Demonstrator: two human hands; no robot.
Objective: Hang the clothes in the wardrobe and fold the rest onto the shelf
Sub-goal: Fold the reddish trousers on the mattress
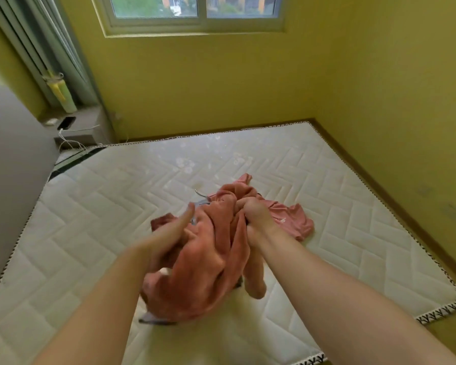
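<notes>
A salmon-pink fleecy garment (pixel 203 272) hangs bunched above the white quilted mattress (pixel 90 233). My right hand (pixel 253 214) grips a fistful of its upper edge and lifts it. My left hand (pixel 169 238) lies against the cloth's left side with straight fingers, blurred by motion. A thin grey hanger hook (pixel 201 194) pokes out behind the fabric. A second pink garment (pixel 292 219) lies flat on the mattress just right of my right hand. More grey shows under the bundle's bottom edge (pixel 153 318).
A grey padded headboard (pixel 11 180) stands at the left. Beyond it a bedside ledge (pixel 87 125) carries a phone (pixel 67 123) on a cable and a tall pale bottle (pixel 61 96). Yellow walls close in behind and on the right, with a window (pixel 195 11) above.
</notes>
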